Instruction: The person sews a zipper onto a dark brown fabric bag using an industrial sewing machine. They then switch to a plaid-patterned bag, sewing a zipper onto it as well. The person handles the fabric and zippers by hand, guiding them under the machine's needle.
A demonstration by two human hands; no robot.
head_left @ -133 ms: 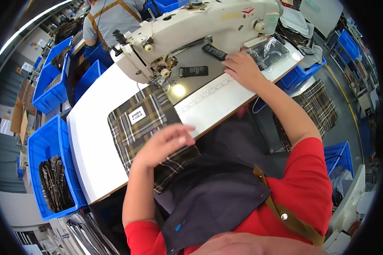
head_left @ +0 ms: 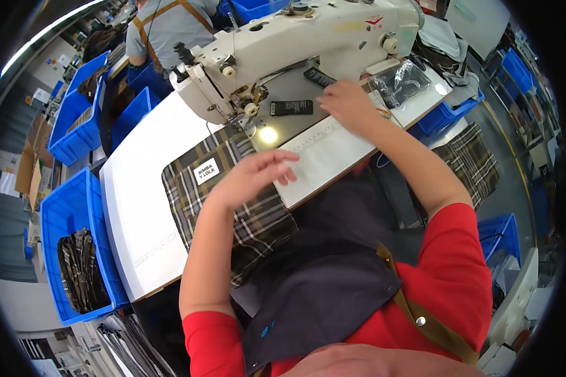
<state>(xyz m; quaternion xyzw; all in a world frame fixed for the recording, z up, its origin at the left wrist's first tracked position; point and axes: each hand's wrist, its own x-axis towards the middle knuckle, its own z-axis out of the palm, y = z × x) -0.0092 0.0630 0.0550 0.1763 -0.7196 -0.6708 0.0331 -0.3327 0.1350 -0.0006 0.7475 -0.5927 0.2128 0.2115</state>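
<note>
A plaid fabric piece (head_left: 198, 191) in brown, black and white, with a white sewn-on label (head_left: 205, 170), lies partly under the needle end of the sewing machine (head_left: 258, 66). My left hand (head_left: 258, 177) hovers over its right part, fingers apart and holding nothing. My right hand (head_left: 351, 108) reaches over the machine bed, fingers stretched to the left and slightly blurred, with nothing visible in them. Just beyond those fingers is a black printed strip (head_left: 319, 77), its right end close to the hand. Another black label (head_left: 291, 108) lies flat on the grey bed plate (head_left: 286, 129).
Clear plastic packaging (head_left: 401, 85) sits at the table's right end, a small orange item (head_left: 384, 114) near my right wrist. Blue bins (head_left: 97, 235) flank the table; the left one holds folded plaid fabric (head_left: 82, 271). More plaid fabric (head_left: 468, 160) hangs at right. A co-worker (head_left: 170, 34) sits beyond.
My left hand has risen up and to the right over the plaid fabric. My right hand has shifted slightly down and left of the black strip's end, uncovering the orange item.
</note>
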